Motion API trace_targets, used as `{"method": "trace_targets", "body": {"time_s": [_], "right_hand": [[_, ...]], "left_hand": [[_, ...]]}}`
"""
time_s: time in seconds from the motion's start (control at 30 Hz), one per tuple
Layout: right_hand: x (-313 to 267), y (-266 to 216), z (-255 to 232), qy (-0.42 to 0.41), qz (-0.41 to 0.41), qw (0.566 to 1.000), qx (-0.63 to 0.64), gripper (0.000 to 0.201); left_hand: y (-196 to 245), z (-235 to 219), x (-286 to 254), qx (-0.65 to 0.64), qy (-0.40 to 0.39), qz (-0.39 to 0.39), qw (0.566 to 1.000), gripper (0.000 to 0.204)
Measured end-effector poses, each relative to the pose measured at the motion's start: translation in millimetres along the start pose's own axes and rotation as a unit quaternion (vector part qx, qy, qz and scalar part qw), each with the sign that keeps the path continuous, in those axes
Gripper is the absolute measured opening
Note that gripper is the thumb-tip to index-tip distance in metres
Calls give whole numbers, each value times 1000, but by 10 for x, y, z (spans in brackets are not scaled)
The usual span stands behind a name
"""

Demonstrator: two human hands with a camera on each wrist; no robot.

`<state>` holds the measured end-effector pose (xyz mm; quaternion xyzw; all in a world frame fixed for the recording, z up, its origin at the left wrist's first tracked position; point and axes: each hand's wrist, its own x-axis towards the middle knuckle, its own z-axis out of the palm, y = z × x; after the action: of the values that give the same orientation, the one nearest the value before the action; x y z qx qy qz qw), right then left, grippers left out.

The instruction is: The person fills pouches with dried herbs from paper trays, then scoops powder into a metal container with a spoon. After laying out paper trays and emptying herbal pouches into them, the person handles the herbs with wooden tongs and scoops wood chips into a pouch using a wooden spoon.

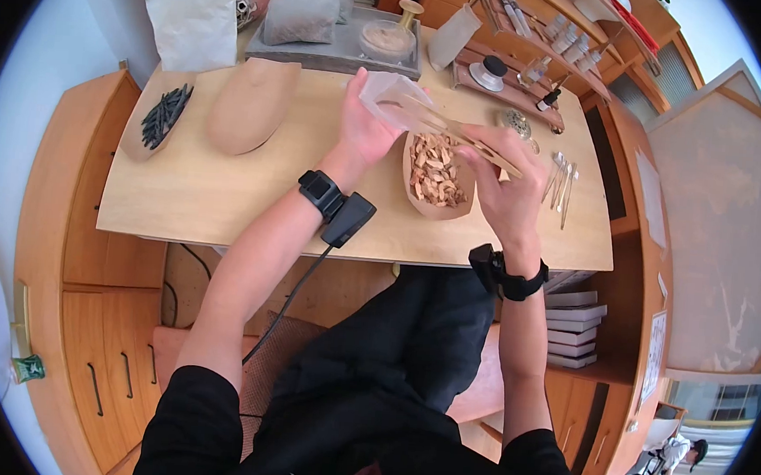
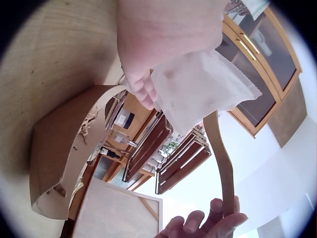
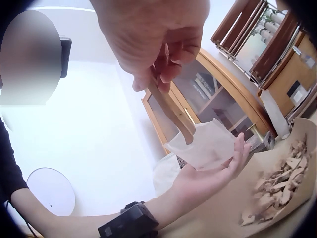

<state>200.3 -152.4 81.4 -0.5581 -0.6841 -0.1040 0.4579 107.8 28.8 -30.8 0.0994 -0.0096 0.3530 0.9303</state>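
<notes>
My left hand (image 1: pixel 363 135) holds a small translucent white pouch (image 3: pixel 205 148), its mouth tilted toward the right. In my right hand (image 1: pixel 512 181), a pair of wooden tongs (image 3: pixel 171 111) is pinched between thumb and fingers. The tongs' tips reach into the pouch's mouth, and what they grip there is hidden. Just below the hands, a brown paper tray (image 1: pixel 440 212) stands on the table, filled with pale wood-like chips (image 1: pixel 436 173).
Left on the table are a tray of dark sticks (image 1: pixel 166 117) and a brown paper tray (image 1: pixel 248 109). A grey tray (image 1: pixel 349 56) with bags stands behind. At right lie thin metal tools (image 1: pixel 561 184), near a wooden rack (image 1: pixel 514 88) with bottles.
</notes>
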Motion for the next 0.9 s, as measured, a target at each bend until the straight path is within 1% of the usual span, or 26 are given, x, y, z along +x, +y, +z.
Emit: {"method": "trace_targets", "body": {"time_s": [0.07,0.1,0.17,0.2,0.3,0.33,0.4,0.43,0.5,0.53,0.6,0.73,0.8,0.83,0.9], "right_hand": [[-39,-6,-10,-3,42,999,9,21],[-70,22,-36,-6,41,999,11,21],[-149,100,-147,84,89,992,42,17],[-157,130,-193,83,91,992,40,17],[-155,259,-285,72,164,984,12,16],[-180,332,-300,72,163,984,12,16],[-216,450,-298,29,245,969,8,18],[-223,486,-274,28,244,969,9,18],[-227,550,-237,29,287,957,13,21],[-223,592,-212,30,287,957,13,21],[-194,660,-152,19,317,948,30,22],[-139,667,-45,8,335,941,45,21],[-143,658,-2,-37,345,938,10,23],[-168,694,16,-38,345,938,11,23],[-220,750,49,-28,309,950,39,22]], "left_hand": [[11,24,-36,4,7,5,1000,53],[8,14,-23,4,9,9,1000,53],[-20,-2,13,-13,20,11,1000,53],[-30,1,9,-15,21,9,1000,53],[-42,34,8,-6,27,16,999,52],[-40,46,2,-7,28,15,999,52],[-28,70,-13,-8,28,17,999,52],[-31,82,-19,-12,37,18,999,52],[-35,81,-18,-17,46,18,999,51],[-39,71,-15,-9,41,22,999,51],[-47,52,-7,-2,34,24,999,51],[-34,55,-21,-13,27,16,999,51],[-31,68,-23,-13,30,18,999,52],[-27,65,-22,-14,29,18,999,52],[-23,54,-23,-15,30,19,999,52]]}}
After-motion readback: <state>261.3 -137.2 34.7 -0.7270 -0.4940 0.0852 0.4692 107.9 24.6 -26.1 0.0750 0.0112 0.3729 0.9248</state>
